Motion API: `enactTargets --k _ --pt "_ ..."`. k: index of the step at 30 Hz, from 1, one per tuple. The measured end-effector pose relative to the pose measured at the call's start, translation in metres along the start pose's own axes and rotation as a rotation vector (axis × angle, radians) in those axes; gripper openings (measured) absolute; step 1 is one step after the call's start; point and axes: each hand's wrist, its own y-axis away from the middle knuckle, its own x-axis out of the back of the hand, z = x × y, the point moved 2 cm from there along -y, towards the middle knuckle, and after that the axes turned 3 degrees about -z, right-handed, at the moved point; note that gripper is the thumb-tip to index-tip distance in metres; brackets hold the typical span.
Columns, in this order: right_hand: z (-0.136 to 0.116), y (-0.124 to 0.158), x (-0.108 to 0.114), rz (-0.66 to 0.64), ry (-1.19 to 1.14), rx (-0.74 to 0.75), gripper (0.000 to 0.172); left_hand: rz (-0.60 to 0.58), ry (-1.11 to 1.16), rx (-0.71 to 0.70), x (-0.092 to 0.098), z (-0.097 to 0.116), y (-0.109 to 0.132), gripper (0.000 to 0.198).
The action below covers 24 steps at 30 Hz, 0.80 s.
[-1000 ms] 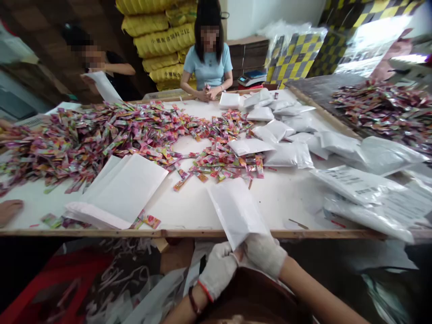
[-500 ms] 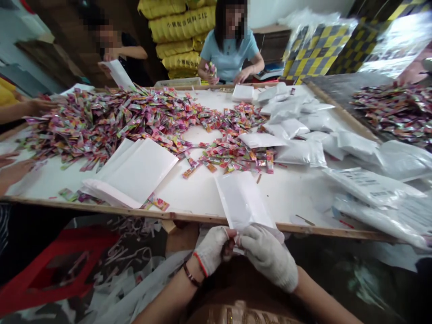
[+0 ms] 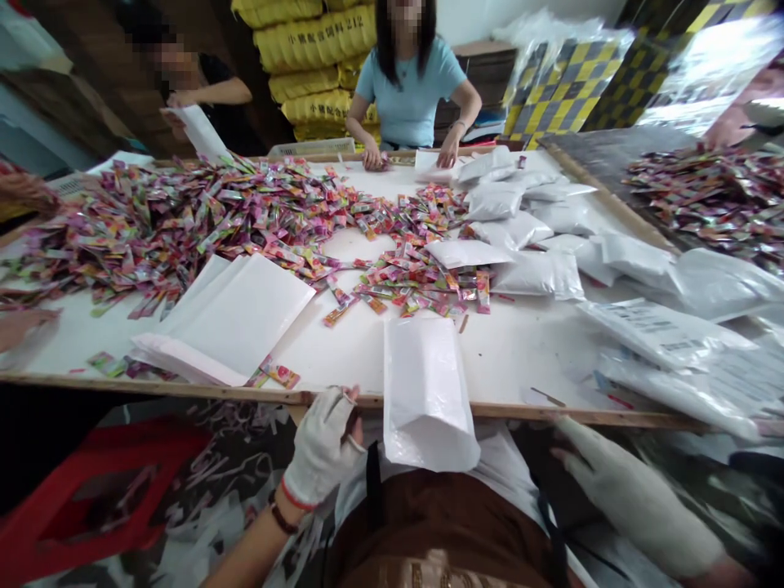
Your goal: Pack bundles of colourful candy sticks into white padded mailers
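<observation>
White tabletop (image 3: 518, 351): envelope (image 3: 425, 380) between left hand (image 3: 324, 447), right hand (image 3: 630, 490).

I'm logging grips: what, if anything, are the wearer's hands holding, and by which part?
The white mailer between them isn't held: left hand and right hand are off it. Whether either hides something small can't be told.

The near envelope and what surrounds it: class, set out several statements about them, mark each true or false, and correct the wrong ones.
1. The left hand and right hand wear pale gloves. True.
2. The near envelope reaches past the front edge of the white table. True.
3. The left hand grips that envelope. False: a gap separates them.
4. Yellow sacks are stacked behind the table. True.
5. The sacks bear no printing. False: dark characters show on them.
</observation>
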Motion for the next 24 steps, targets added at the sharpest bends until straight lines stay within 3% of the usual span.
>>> enactTargets --k 3,6,8,10,13,16,20,24 --pt "-0.045 -0.025 -0.025 0.166 0.141 0.392 0.044 -0.001 -0.206 -0.316 -0.009 0.000 -0.016 0.061" --pt "-0.082 -0.045 -0.047 0.176 0.244 0.817 0.045 -0.135 -0.247 -0.587 -0.024 0.007 -0.030 0.055" --pt "-0.088 -0.050 -0.053 0.098 0.250 0.958 0.040 -0.256 -0.240 -0.722 -0.032 0.009 -0.028 0.049" --pt "-0.083 -0.048 -0.053 0.038 0.220 0.994 0.033 -0.318 -0.208 -0.784 -0.035 0.007 -0.021 0.042" --pt "-0.074 -0.041 -0.047 -0.053 0.124 0.925 0.031 -0.272 -0.118 -0.762 -0.034 0.006 -0.008 0.034" --pt "-0.073 -0.038 -0.045 -0.117 -0.034 0.794 0.028 -0.230 0.021 -0.618 -0.028 0.013 -0.003 0.030" --pt "-0.080 -0.046 -0.047 -0.037 -0.199 0.417 0.020 -0.200 0.208 -0.193 -0.023 0.023 -0.008 0.024" --pt "-0.088 -0.059 -0.051 -0.118 -0.205 0.033 0.033 -0.260 0.243 0.219 -0.025 0.022 -0.016 0.032"
